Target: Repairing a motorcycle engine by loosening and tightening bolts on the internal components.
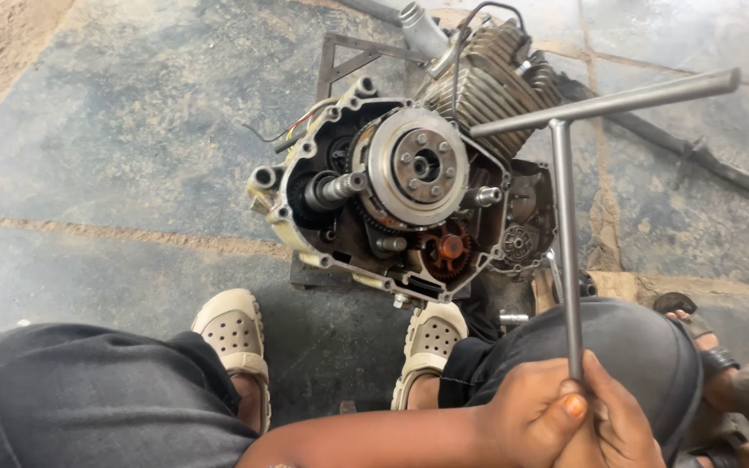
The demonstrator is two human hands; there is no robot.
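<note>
The T-shaped metal tool [568,234] is a long grey rod with a cross bar on top. Its long rod stands almost straight up and down in the picture, with the bottom end near the person and the top end far away, up by the engine [409,186]. The cross bar goes from left to right and tilts a little, so its right end sits higher. The left tip of the bar is close to the ribbed grey part of the engine.

The left hand [535,416] is curled tight around the bottom of the rod, with the thumb pressed on it. The right hand [617,425] is wrapped around the same end from the other side, touching the left hand. Both hands rest over the person's dark knee [635,347], just below the engine.

The engine sits on the stone floor [114,147] with its side cover off. A round silver disc [418,165] shows in its middle, and a small orange gear [450,247] is below the disc. Two cream shoes [234,329] stand on the floor in front of the engine.
</note>
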